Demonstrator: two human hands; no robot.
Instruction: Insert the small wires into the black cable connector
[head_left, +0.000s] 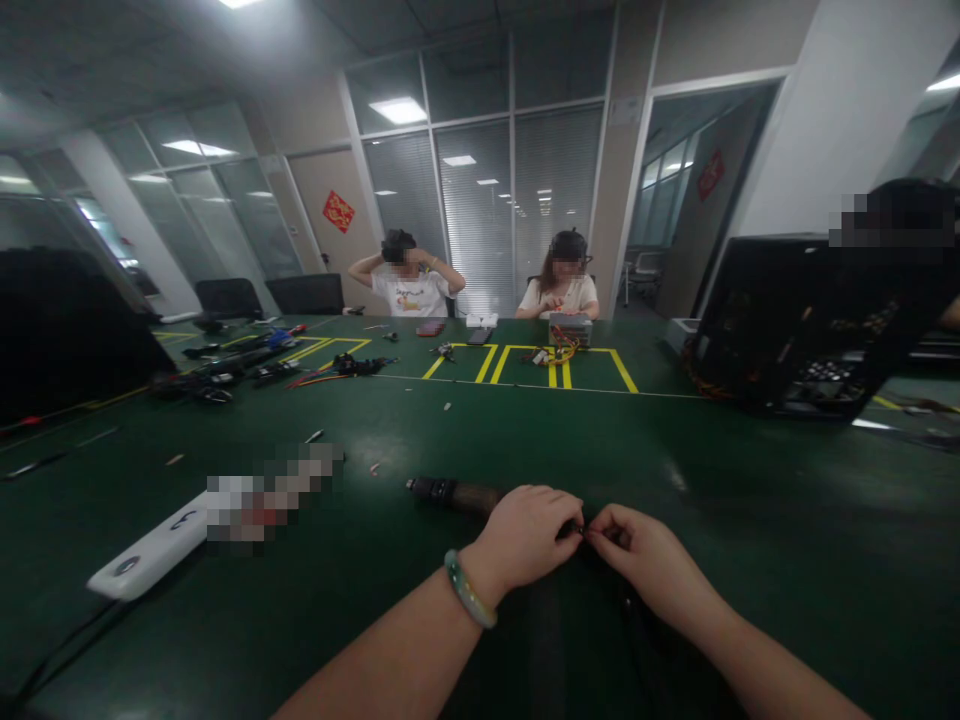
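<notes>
Close together at the front of the green table, my left hand (pixel 529 530) and my right hand (pixel 641 555) meet fingertip to fingertip. Thumb and forefinger are pinched on each, around something small and dark that I cannot make out. A bangle circles my left wrist. Partly covered by the left hand lies a dark cylindrical tool (pixel 435 490) with a metal tip pointing left. Dark shapes below the right hand are too dim to name.
A white power strip (pixel 154 550) lies at left, its cable running to the front edge. Tools and cables (pixel 247 355) spread behind it. A black computer case (pixel 787 325) stands at right. Two people sit opposite, one behind a power supply (pixel 571 330) with coloured wires.
</notes>
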